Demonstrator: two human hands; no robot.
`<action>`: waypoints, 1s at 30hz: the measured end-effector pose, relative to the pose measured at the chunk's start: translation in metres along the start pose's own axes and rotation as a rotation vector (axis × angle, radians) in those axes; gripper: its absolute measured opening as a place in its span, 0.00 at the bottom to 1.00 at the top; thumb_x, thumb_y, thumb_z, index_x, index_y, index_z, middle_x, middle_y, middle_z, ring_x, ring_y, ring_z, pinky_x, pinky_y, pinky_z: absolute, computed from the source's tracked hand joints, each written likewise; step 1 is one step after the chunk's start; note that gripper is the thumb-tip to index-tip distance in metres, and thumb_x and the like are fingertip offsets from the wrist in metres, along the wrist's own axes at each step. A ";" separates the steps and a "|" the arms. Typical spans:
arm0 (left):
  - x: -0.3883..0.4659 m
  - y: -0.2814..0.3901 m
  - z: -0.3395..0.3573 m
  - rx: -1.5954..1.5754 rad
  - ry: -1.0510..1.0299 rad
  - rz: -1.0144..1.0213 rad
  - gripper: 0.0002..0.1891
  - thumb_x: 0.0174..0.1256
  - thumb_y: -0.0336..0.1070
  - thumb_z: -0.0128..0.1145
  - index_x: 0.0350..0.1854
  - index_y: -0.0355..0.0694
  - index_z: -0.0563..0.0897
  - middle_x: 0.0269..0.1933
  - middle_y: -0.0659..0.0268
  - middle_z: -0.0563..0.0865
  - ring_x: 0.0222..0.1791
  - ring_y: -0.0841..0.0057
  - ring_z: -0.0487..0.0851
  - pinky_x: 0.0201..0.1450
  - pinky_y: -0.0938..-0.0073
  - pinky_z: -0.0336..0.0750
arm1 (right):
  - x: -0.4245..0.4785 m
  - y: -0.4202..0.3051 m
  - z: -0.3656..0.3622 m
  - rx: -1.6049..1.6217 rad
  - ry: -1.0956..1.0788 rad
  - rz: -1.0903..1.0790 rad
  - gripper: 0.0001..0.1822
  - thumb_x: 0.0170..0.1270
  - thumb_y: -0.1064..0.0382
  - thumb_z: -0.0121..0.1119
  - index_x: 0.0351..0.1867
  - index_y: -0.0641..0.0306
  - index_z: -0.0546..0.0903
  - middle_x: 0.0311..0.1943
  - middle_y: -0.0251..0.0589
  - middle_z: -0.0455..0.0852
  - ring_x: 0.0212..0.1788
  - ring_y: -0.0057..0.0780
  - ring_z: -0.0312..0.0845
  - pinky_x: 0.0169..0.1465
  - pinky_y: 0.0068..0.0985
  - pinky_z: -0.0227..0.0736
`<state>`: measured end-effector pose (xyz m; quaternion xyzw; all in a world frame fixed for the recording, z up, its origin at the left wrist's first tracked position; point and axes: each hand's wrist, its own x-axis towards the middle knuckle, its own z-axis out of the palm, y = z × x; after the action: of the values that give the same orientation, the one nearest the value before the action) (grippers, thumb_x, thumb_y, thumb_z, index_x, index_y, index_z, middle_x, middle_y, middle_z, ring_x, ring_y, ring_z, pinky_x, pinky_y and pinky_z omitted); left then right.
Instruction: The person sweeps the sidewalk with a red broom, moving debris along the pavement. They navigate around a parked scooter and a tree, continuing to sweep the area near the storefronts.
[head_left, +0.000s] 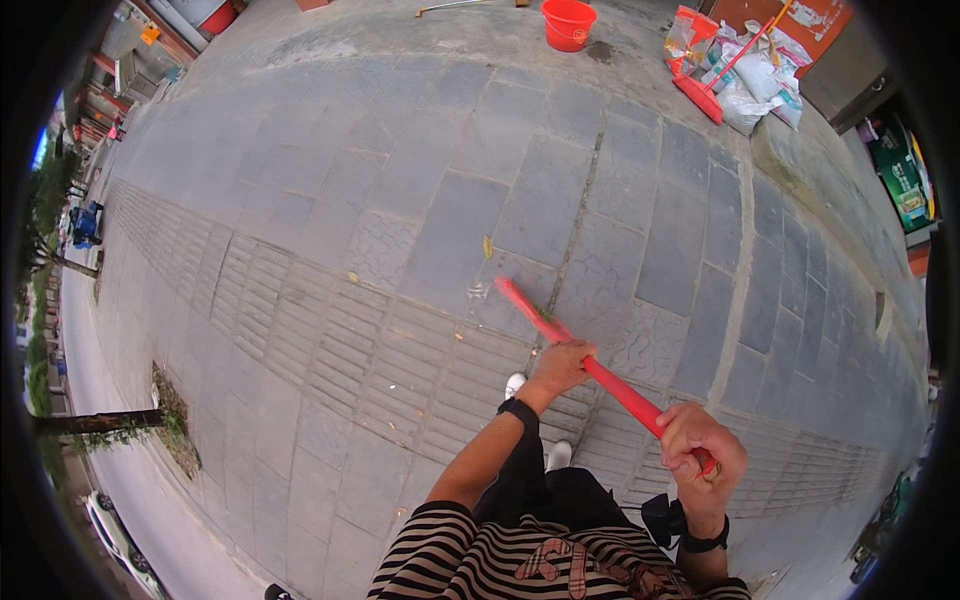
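Note:
A red broom handle (626, 395) runs from the lower right up to the left in front of me. My left hand (561, 367) is closed round its middle. My right hand (703, 454) grips it at the top end, near my body. The handle's far end points down at the grey paving; the bristles are blurred or hidden, so I cannot tell their shape. A yellow leaf (487, 247) lies on the slabs just beyond that end, and small litter is scattered on the ribbed tiles (352, 341) to the left.
At the top stands a red bucket (568, 26). Filled sacks (757, 79) lie at the upper right with another red broom (699, 97) against them, beside a concrete step (810, 180). At the left are a tree trunk (101, 422) and a parked white car (124, 540).

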<state>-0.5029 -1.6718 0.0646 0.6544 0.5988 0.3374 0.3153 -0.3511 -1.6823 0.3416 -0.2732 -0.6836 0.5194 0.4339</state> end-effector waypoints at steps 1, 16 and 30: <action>-0.014 -0.006 -0.011 0.037 0.018 -0.030 0.08 0.48 0.38 0.61 0.27 0.46 0.75 0.28 0.67 0.79 0.37 0.64 0.81 0.39 0.62 0.70 | 0.004 0.005 0.000 0.066 0.061 0.016 0.11 0.58 0.67 0.64 0.39 0.66 0.75 0.22 0.33 0.75 0.26 0.24 0.70 0.44 0.36 0.72; -0.051 -0.043 -0.141 0.258 0.254 -0.401 0.16 0.48 0.45 0.68 0.24 0.45 0.73 0.25 0.68 0.78 0.33 0.64 0.79 0.36 0.59 0.68 | 0.084 0.044 0.011 0.454 -0.015 0.142 0.05 0.64 0.68 0.54 0.38 0.66 0.74 0.23 0.37 0.78 0.24 0.24 0.73 0.42 0.31 0.73; 0.173 -0.070 -0.055 0.226 0.058 -0.239 0.13 0.50 0.47 0.64 0.25 0.47 0.74 0.26 0.68 0.79 0.34 0.63 0.80 0.36 0.59 0.69 | 0.173 0.102 -0.090 0.308 -0.036 0.069 0.08 0.56 0.76 0.62 0.33 0.67 0.73 0.25 0.38 0.77 0.30 0.28 0.74 0.47 0.37 0.74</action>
<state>-0.5782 -1.4928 0.0500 0.6000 0.7153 0.2466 0.2601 -0.3620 -1.4650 0.3063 -0.2175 -0.5936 0.6376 0.4403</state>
